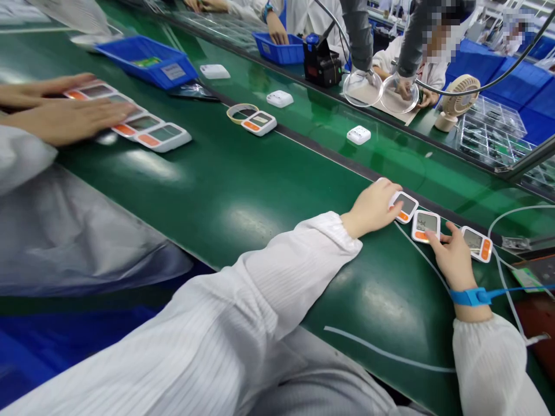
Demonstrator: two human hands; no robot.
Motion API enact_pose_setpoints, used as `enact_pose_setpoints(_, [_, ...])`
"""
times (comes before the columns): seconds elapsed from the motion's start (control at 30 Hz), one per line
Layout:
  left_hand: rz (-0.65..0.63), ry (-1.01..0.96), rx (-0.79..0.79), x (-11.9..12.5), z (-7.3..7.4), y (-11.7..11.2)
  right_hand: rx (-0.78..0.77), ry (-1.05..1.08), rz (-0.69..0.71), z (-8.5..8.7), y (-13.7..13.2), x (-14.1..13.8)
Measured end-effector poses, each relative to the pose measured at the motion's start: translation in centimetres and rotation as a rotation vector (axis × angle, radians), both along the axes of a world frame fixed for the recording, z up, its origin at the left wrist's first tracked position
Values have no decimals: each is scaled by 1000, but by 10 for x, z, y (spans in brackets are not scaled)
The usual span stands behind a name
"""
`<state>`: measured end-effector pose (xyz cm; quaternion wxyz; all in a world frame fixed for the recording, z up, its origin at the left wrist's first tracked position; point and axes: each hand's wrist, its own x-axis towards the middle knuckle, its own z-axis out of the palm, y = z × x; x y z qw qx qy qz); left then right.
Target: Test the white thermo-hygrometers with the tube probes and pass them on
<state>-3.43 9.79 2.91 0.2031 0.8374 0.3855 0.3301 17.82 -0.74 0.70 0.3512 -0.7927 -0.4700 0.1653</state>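
Observation:
My left hand rests on the green belt with its fingers curled over a small white device that has a grey screen and an orange button. My right hand, with a blue wrist strap, has its fingers spread. They touch the middle device and the right device of the same kind. The three devices lie in a row at the belt's edge.
A co-worker's two hands press on a row of the same devices at the left. One more device lies by a tape ring. White boxes, blue bins, a fan and part trays stand farther back.

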Motion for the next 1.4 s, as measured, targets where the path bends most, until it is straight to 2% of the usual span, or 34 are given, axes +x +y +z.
enact_pose_setpoints(0.1, [-201,-39,-184,14,-1,-31,-14,195,84,-2,-4,-2])
enact_pose_setpoints(0.23, [-190,22,-218,22,-9,-52,-69,297,162,4,-9,-6])
enact_pose_setpoints(0.3, [-200,-15,-266,23,-11,-52,-117,373,215,9,-8,-7])
enact_pose_setpoints(0.37, [-255,-68,-390,23,-12,-49,-161,477,278,13,-7,-7])
enact_pose_setpoints(0.43, [-283,-122,-525,24,-12,-48,-158,558,264,15,-7,-8])
enact_pose_setpoints(0.53, [-256,-194,-644,26,-14,-52,-102,601,157,13,-9,-7])
enact_pose_setpoints(0.67, [-270,-229,-667,28,-14,-58,-46,641,116,10,-13,-6])
enact_pose_setpoints(0.73, [-338,-293,-727,29,-14,-57,15,690,136,9,-14,-6])
enact_pose_setpoints(0.8, [-426,-404,-859,31,-14,-54,72,752,193,8,-15,-7])
enact_pose_setpoints(0.87, [-454,-516,-971,33,-15,-50,118,790,257,7,-16,-8])
enact_pose_setpoints(0.97, [-453,-596,-1037,33,-15,-44,165,655,290,3,-16,-7])
enact_pose_setpoints(1.07, [-464,-598,-1082,31,-14,-41,144,256,242,-1,-17,-6])
enact_pose_setpoints(1.13, [-473,-590,-1096,30,-13,-40,126,66,214,-1,-17,-4])
enact_pose_setpoints(1.23, [-478,-577,-1106,30,-11,-41,98,4,232,1,-16,-1])
enact_pose_setpoints(1.4, [-412,-605,-1109,30,-11,-40,22,-54,298,-2,-16,-3])
